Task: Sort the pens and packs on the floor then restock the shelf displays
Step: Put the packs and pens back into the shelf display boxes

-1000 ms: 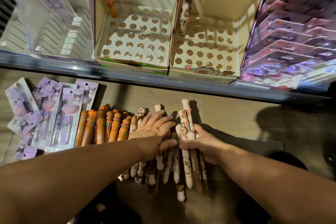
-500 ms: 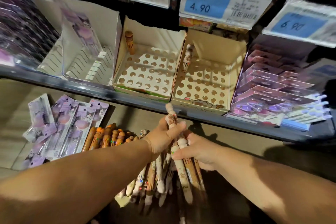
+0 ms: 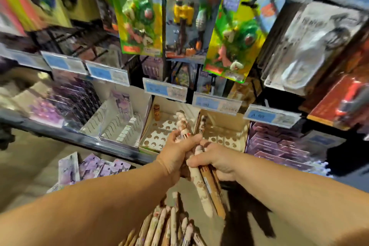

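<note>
Pens (image 3: 201, 181), a cream-and-brown bundle, had risen off the floor pile (image 3: 167, 223) since a second before. The left hand (image 3: 176, 155) and right hand (image 3: 218, 163) both gripped them, just before the perforated display box (image 3: 157, 132). Restocking looked about to begin.

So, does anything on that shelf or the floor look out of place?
Yes. The left display box holds only a brown pen and the right display box a single pale pen, while a heap of pens and purple packs lie on the floor. The left hand and right hand grip a bundle of pens.
</note>
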The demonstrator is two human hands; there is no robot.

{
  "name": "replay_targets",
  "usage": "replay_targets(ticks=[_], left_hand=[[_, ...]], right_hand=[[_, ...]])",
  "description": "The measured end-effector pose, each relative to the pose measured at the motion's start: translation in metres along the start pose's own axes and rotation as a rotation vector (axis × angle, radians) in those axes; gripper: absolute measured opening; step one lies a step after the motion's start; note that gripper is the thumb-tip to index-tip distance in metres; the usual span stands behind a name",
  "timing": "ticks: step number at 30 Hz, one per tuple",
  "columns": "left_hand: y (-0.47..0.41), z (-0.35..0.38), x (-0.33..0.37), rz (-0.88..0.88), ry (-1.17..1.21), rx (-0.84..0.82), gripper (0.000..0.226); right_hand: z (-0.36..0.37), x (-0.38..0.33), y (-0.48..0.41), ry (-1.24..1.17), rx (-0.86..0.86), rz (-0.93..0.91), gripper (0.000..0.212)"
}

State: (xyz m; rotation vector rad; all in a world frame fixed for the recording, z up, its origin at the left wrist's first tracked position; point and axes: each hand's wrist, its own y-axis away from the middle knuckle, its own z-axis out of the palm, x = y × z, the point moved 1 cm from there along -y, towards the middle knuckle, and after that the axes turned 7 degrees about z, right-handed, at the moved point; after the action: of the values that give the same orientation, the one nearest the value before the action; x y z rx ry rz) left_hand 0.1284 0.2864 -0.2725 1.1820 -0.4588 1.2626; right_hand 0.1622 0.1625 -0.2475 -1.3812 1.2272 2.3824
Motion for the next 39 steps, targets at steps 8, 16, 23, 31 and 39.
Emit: replay_targets(ticks=[8,16,23,31,39], left_hand=[[0.043,0.013,0.043,0.125,-0.03,0.135,0.034],[0.057,0.013,0.044,0.067,-0.083,0.19,0.027],[0.057,0.018,0.061,0.039,-0.133,0.218,0.016],[0.058,0.016,0.057,0.09,-0.024,0.175,0.008],[0.057,0.014,0.058,0.122,0.002,0.168,0.011]], right_hand=[[0.034,-0.034,0.032,0.024,-0.107,-0.021,0.046],[0.047,-0.025,0.046,-0.101,-0.128,-0.024,0.035],[0.054,-0.03,0.057,-0.057,0.033,-0.049,0.007],[0.061,-0.026,0.066,-0.1,0.126,-0.054,0.008],[0.064,-0.026,0.064,-0.066,0.187,-0.094,0.034]])
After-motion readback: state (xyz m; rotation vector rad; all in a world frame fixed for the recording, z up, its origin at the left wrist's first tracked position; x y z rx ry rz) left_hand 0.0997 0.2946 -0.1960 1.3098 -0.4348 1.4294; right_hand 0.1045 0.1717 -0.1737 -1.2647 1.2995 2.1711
